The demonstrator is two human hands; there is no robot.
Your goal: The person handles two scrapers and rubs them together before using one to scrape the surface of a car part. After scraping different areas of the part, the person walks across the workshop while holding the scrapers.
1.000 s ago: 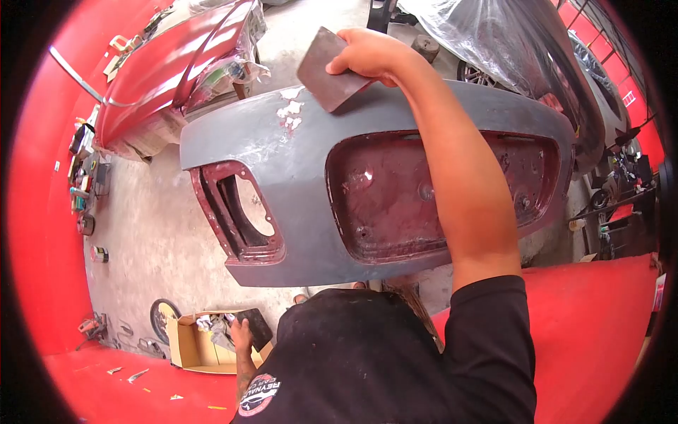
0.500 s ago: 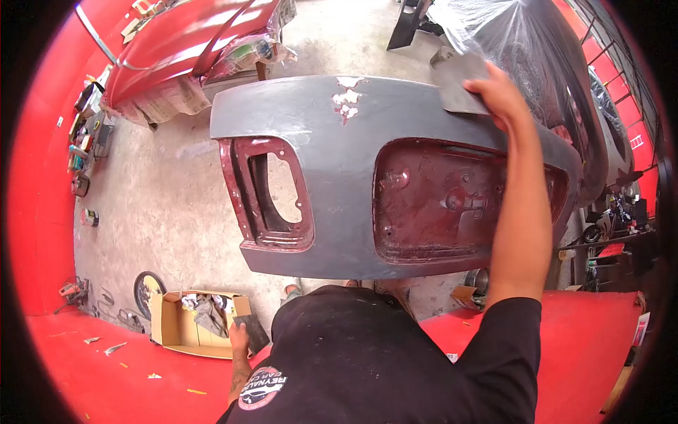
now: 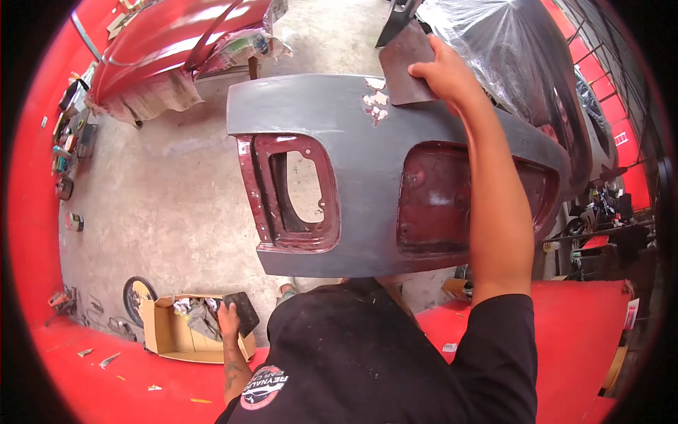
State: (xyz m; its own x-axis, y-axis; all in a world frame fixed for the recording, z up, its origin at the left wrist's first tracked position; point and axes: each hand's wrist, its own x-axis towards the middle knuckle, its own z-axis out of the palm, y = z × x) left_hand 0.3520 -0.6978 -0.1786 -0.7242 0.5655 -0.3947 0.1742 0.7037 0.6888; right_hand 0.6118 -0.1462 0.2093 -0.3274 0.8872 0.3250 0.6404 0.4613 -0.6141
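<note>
A grey-primed car trunk lid (image 3: 367, 177) lies across the view, with dark red recesses and a bare, chipped patch (image 3: 376, 102) near its far edge. My right hand (image 3: 450, 76) pinches a sheet of sandpaper (image 3: 407, 67) between thumb and fingers. The sheet stands up at the lid's far edge, just right of the patch, its lower edge overlapping the lid. Low on the left, my left hand (image 3: 229, 319) is closed round a flat dark sanding block (image 3: 242, 313), away from the lid and overlapping an open cardboard box.
The cardboard box (image 3: 159, 325) on the floor holds crumpled material. A glossy red car panel (image 3: 169, 46) with masking paper stands at the back left. Plastic sheeting (image 3: 487, 42) covers a car at the back right. Tools and cans line the left wall.
My right hand has carried the sandpaper leftward along the lid's far edge towards the chipped patch. The left hand's block has risen slightly and turned. The lid sits a little further right in view.
</note>
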